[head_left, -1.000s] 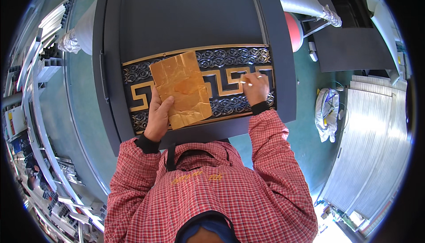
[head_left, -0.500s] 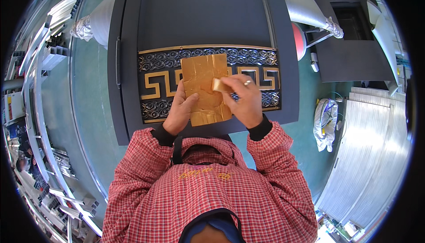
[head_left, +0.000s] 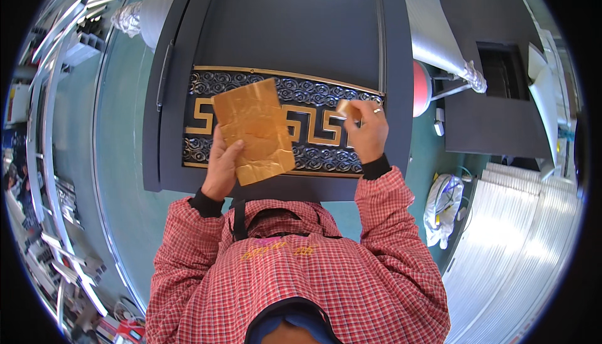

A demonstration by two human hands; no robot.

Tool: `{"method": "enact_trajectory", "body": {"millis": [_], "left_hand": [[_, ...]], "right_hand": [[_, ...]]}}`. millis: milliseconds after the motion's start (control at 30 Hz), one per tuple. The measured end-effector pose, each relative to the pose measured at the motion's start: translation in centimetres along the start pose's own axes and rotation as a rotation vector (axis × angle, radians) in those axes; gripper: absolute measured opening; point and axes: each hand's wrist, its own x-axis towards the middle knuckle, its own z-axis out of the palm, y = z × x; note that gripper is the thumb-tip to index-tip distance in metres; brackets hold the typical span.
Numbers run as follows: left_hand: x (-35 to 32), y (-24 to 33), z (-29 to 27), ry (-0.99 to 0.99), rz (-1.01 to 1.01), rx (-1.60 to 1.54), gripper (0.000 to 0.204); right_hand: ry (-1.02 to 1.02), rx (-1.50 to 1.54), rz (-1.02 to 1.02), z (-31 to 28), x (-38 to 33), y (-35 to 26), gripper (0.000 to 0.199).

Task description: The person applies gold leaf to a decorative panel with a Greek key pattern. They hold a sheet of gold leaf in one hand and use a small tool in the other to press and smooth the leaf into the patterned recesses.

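My left hand (head_left: 222,163) grips the lower left edge of a flat gold-coloured board (head_left: 254,134), its thumb lying on the face. The board is creased like taped card and bears a darker wet-looking smear in its middle. Between the thumb and fingers of my right hand (head_left: 368,128) is a small pale sponge block (head_left: 346,109). That hand is over the right part of a dark panel door (head_left: 295,24), by its raised gold key-pattern band (head_left: 323,125). Black swirl relief (head_left: 326,158) borders the band. The board hides the band's left-middle stretch. Whether the sponge touches the door cannot be made out.
Wrapped rolls stand at the upper left (head_left: 153,21) and upper right, the latter by a red round thing (head_left: 421,87). A dark panel with a square opening (head_left: 501,71) lies far right. Pale ribbed sheets (head_left: 501,237) are stacked lower right, metal profiles (head_left: 84,46) racked left.
My right hand has carried the sponge off the board, rightward to the gold band. My left hand has moved the board left and tilted it.
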Motion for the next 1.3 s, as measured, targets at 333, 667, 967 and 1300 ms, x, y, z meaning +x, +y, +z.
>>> {"method": "enact_trajectory", "body": {"millis": [333, 667, 967, 1300], "left_hand": [[-2.7, -3.5, 3.4, 0.254, 0.070, -0.066, 0.054], [-3.3, -4.7, 5.2, 0.300, 0.119, -0.058, 0.052], [-3.0, -4.9, 5.4, 0.262, 0.118, -0.054, 0.052], [-2.9, -4.8, 5.9, 0.236, 0.118, -0.031, 0.053]], "right_hand": [[-0.257, 0.009, -0.147, 6.1, -0.6, 8.4, 0.023], [-0.218, 0.056, -0.155, 3.9, -0.6, 10.3, 0.025], [-0.168, -0.084, 0.037, 1.7, -1.3, 13.0, 0.019], [-0.370, -0.050, 0.111, 0.8, -5.1, 10.8, 0.018]]}}
